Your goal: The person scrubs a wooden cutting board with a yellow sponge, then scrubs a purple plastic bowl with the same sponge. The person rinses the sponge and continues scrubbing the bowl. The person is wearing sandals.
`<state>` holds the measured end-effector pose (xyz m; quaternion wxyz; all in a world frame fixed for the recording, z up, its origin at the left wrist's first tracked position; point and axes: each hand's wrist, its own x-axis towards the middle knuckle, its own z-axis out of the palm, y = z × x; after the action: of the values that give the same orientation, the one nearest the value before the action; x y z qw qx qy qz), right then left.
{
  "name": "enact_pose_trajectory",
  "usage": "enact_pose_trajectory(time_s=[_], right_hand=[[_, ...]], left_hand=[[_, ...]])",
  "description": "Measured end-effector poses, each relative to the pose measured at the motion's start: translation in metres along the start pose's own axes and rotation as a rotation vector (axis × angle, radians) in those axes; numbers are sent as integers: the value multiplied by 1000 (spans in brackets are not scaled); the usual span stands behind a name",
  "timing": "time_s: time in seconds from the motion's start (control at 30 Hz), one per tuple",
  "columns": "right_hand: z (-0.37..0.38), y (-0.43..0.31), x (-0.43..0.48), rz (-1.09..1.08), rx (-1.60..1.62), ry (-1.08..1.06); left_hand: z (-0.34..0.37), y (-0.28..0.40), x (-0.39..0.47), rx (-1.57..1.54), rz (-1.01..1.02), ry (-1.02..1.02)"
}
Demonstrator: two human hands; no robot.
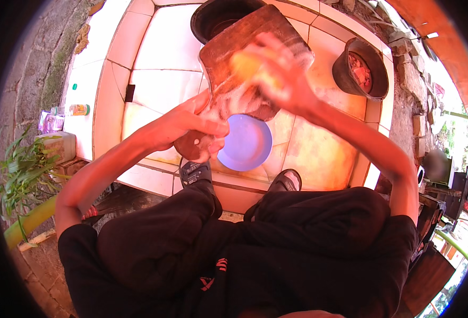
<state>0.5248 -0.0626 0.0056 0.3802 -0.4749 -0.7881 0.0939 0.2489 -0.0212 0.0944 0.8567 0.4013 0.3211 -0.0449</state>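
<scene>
A wooden cutting board (234, 45) is held tilted over the tiled basin, with suds spread across its lower part. My left hand (202, 125) grips the board near its handle (190, 146), which is also foamy. Blurred by motion, my right hand (283, 77) presses a yellow sponge (247, 65) against the board's face. Below the board, a round blue plastic bowl (246, 145) rests on the tiles near my feet. A large dark tub (206, 20) stands behind the board, which partly hides it.
A black bucket (341, 73) with reddish pieces inside leans at the right. Along the left ledge lie a small jar (79, 109), a purple packet (51, 122) and a green cap (74, 86). A low tiled wall (112, 95) borders the basin. Leafy plants (23, 175) grow at the left.
</scene>
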Motion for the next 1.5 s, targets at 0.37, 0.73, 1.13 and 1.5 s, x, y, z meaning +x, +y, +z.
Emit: enact_pose_trajectory(time_s=[0.37,0.73,1.13,1.5], right_hand=[[-39,55,-5,165,51,153],[-7,-16,6,-220,126,-59],[-20,36,31,332,-14,351],[21,-68,13,-157,161,-243]], left_hand=[[-6,2,-10,29,85,6],[-6,-6,-6,-13,72,31],[-7,-6,-3,95,66,17],[-31,-14,23,190,88,20]])
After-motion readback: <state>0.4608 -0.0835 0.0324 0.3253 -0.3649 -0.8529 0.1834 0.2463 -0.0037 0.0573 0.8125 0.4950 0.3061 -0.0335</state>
